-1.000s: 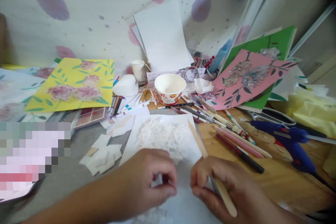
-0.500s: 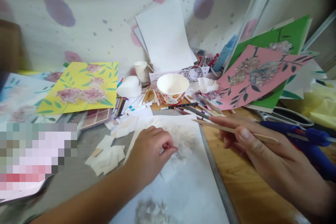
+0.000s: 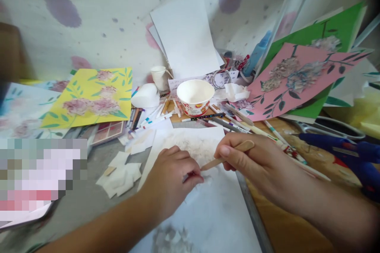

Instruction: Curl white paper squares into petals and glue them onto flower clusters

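My left hand (image 3: 177, 174) is closed in a pinch low over a white sheet of paper (image 3: 225, 209); what its fingertips hold is mostly hidden, with a pale scrap showing below them. In my right hand (image 3: 252, 156) is a flat wooden stick (image 3: 214, 163), gripped between thumb and fingers. Its pointed tip reaches the left fingertips, and I cannot tell whether they touch. Greyish ruffled paper petals (image 3: 172, 240) lie at the sheet's near end. A loose pile of small white paper squares (image 3: 123, 176) is left of my left hand.
A paper bowl (image 3: 195, 98) stands beyond the sheet among pens and sticks. Pictures with paper flowers, one yellow (image 3: 89, 99) and one pink (image 3: 297, 83), flank it. At right lie a blue glue gun (image 3: 341, 146) and scissors (image 3: 341, 126).
My right hand has moved left and turned, bringing the wooden stick's tip down to the left fingertips. The left hand has barely moved. The view has shifted slightly.
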Available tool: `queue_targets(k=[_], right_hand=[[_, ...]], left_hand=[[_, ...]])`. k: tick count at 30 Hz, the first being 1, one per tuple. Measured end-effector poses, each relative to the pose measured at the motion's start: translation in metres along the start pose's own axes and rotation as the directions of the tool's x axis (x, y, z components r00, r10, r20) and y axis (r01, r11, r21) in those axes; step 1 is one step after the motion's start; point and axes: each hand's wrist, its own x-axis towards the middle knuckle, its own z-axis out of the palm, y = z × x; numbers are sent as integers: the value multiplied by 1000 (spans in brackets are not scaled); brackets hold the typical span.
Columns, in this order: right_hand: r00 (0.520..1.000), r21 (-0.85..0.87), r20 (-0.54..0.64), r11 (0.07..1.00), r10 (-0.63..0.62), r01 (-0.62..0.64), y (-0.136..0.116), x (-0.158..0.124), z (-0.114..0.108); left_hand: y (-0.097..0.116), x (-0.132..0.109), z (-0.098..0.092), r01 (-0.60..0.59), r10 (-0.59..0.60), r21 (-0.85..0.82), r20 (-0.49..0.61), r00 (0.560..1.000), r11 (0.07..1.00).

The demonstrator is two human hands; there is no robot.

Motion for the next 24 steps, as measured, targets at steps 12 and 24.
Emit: queue_targets(k=[12, 24], right_hand=[[991, -119, 134, 993, -10, 26, -5, -1, 8], [988, -107, 144, 991, -61, 77, -6, -25, 6]], left_hand=[[-2, -1, -3, 10, -15, 82, 59, 998, 997], [-4, -3, -3, -28, 27, 55, 21, 999, 998]])
